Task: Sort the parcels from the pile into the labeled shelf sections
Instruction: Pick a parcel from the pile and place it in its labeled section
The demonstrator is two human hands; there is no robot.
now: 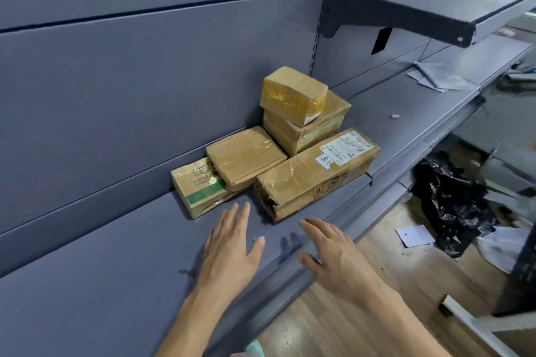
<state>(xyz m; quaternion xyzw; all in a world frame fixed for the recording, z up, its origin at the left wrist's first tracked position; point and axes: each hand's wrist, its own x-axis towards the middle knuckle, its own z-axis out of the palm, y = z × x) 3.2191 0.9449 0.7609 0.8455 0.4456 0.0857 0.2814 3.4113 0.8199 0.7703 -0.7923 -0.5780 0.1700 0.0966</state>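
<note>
Under the flat parcel [246, 157], the green-striped box [199, 193] lies half hidden.

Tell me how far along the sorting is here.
Done: five parcels sit grouped on the shelf. In hand: nothing; the left hand and right hand are open and empty, near the long box. Left: unclear, since no pile or section labels show; only a black bag and papers on the floor.

Shelf: grey metal shelf [116, 255], running toward 2 o'clock.
Cluster on it: green-printed box [200, 191] at 9 o'clock, long labelled box [313, 174] at 4 o'clock (torn at its near corner), squat box [307, 127] at 12 o'clock.
Farther along: white scrap [394, 116], grey mailers [441, 78], 2 o'clock.
</note>
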